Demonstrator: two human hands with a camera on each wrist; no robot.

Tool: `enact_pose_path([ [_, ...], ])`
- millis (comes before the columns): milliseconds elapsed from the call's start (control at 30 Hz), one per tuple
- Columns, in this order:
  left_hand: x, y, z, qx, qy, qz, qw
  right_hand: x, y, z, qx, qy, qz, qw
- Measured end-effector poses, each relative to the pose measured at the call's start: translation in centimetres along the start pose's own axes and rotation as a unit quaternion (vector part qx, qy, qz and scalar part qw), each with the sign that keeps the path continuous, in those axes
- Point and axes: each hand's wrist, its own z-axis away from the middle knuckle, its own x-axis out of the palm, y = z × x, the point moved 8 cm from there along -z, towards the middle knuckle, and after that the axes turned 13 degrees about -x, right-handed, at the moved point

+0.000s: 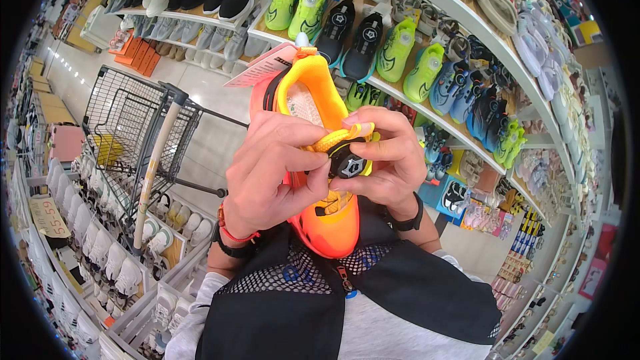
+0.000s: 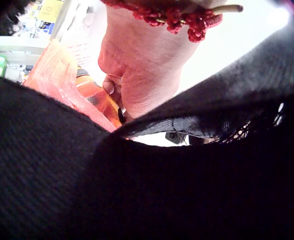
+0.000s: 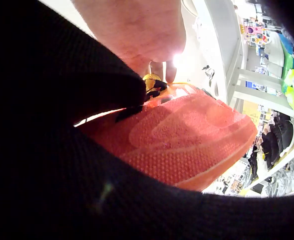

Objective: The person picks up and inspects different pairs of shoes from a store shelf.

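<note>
An orange sneaker with a yellow lining is held in front of the chest, toe toward the body. On its tongue sits a round black dial with a pale star-like mark. My left hand pinches the tongue and dial edge from the left, fingers curled. From the other side, my right hand pinches the dial and tongue between thumb and fingers. A pink-and-white tag hangs by the heel. The right wrist view shows the sneaker's textured side; dark cloth covers much of both wrist views.
A shelf of green, black and blue sneakers runs ahead and to the right. At the left stands a wire shopping cart with a long handle. Low racks of white shoes line the left side, beside a price sign.
</note>
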Motion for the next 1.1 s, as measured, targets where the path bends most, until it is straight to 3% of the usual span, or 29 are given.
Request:
enact_pose_path([
  [600, 0.1, 0.2, 0.1, 0.0, -0.008, 0.011, 1.0, 0.0, -0.7, -0.5, 0.015, -0.055, 0.033, 0.998],
  [1100, -0.2, 0.6, 1.1, 0.037, 0.014, 0.027, 0.999, -0.4, -0.6, 1.1, 0.039, 0.023, -0.016, 0.999],
])
